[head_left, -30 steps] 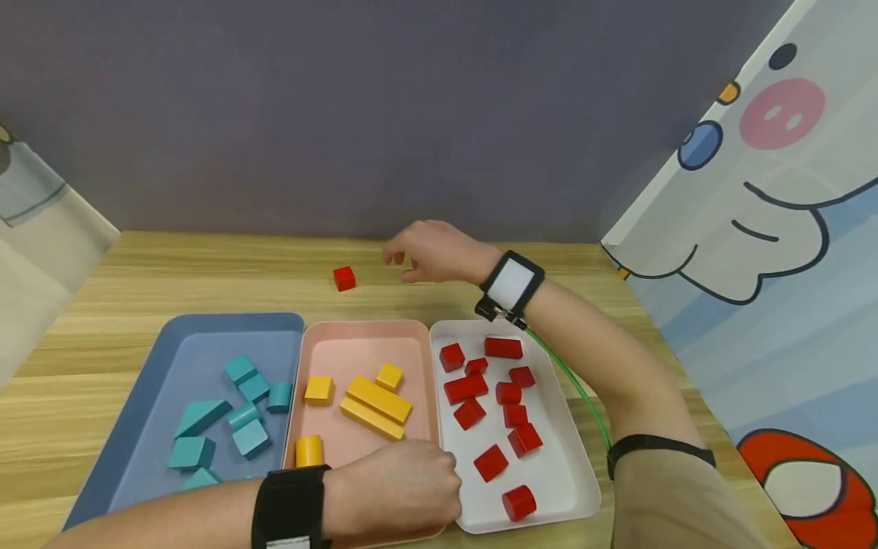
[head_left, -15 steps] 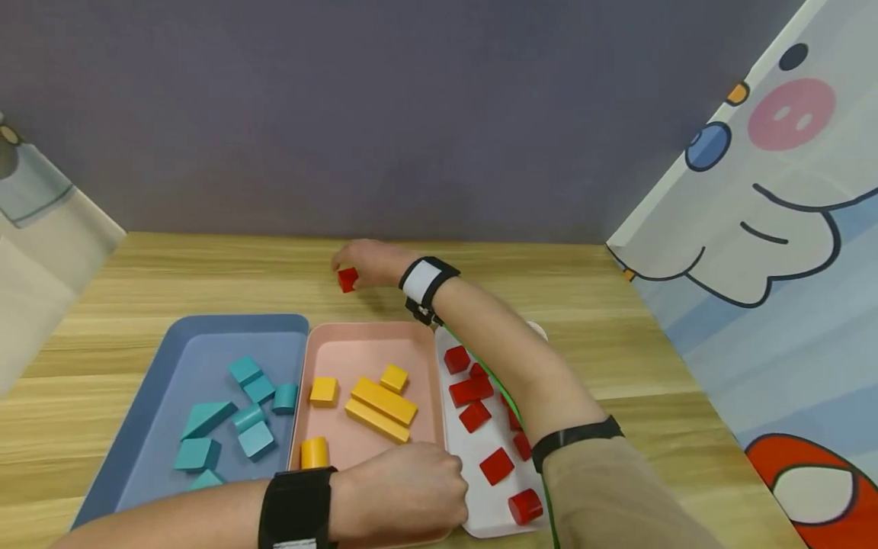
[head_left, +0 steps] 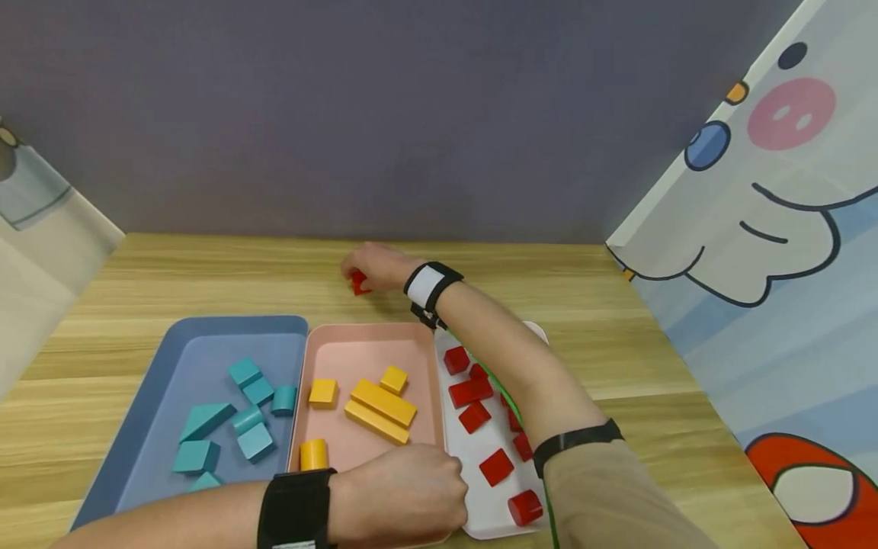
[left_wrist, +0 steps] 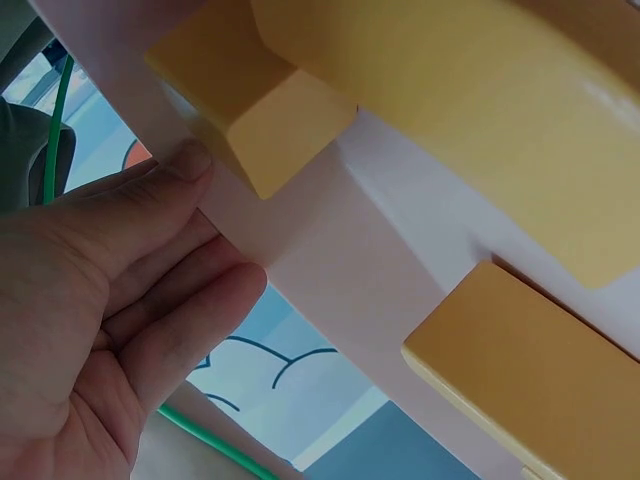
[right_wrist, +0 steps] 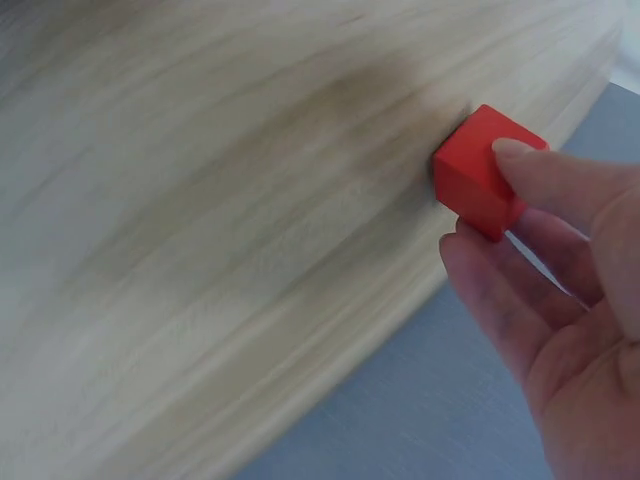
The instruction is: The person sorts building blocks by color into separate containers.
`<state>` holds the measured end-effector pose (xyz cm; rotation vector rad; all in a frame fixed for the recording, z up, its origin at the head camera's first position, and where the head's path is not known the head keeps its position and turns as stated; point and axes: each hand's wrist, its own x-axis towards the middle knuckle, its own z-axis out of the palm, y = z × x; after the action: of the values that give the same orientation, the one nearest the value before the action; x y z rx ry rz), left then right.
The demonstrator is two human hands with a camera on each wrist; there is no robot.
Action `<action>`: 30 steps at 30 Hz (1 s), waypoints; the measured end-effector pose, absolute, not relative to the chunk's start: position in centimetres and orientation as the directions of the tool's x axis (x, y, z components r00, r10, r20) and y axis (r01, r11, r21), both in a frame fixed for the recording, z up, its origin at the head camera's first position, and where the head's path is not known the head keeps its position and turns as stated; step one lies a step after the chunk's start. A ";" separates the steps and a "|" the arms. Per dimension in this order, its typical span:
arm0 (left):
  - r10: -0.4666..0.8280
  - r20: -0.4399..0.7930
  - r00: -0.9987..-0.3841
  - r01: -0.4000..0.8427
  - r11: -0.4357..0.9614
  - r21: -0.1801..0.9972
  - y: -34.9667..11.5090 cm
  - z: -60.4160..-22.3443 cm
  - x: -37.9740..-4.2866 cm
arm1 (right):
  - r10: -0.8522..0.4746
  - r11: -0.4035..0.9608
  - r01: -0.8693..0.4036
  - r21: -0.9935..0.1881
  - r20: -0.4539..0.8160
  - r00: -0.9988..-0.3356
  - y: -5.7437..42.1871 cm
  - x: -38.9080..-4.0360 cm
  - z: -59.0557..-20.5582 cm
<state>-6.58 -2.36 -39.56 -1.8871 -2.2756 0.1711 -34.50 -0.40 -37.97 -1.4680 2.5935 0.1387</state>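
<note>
In the head view my right hand [head_left: 377, 267] reaches to the far part of the wooden table and pinches a small red cube [right_wrist: 485, 170] between thumb and fingers. The right wrist view shows the thumb on one face, with the cube close over the wood. My left hand [head_left: 401, 488] lies at the near right edge of the pink tray [head_left: 425, 366]. In the left wrist view its thumb is over the tray's wall and its curled fingers are at the rim, partly hidden behind it. Yellow blocks [head_left: 380, 408] lie inside that tray.
Left of the pink tray, a blue tray [head_left: 185, 328] holds several teal blocks [head_left: 195, 456]. To the right, a white tray [head_left: 480, 526] with several red blocks [head_left: 496, 467] is partly covered by my right forearm. A grey wall [head_left: 370, 122] bounds the table behind.
My right hand has moved left over the table to the red cube and taken hold of it; the cube has shifted slightly right. The left hand has stayed at the pink tray.
</note>
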 end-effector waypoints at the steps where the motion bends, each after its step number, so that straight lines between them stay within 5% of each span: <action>1: 0.982 0.059 -0.179 0.963 0.187 -0.194 -2.3 -39.5 -6.6 | -0.845 0.509 -0.861 0.007 -0.185 -0.501 -0.1 -34.4 -37.7; 18: 0.980 0.013 -0.201 0.966 0.200 -0.162 -2.1 -39.3 -6.6 | -0.920 0.379 -0.925 -0.042 -0.130 -0.371 10.1 -25.8 -30.6; 30: 0.973 0.011 -0.231 0.970 0.231 -0.077 -2.4 -39.0 -6.9 | -0.824 0.566 -0.804 -0.182 -0.137 -0.549 20.1 -22.1 -32.3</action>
<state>-6.89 -2.44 -38.99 -1.9119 -2.4196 0.0831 -22.12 20.11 -32.28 -1.3662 2.5921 -0.1448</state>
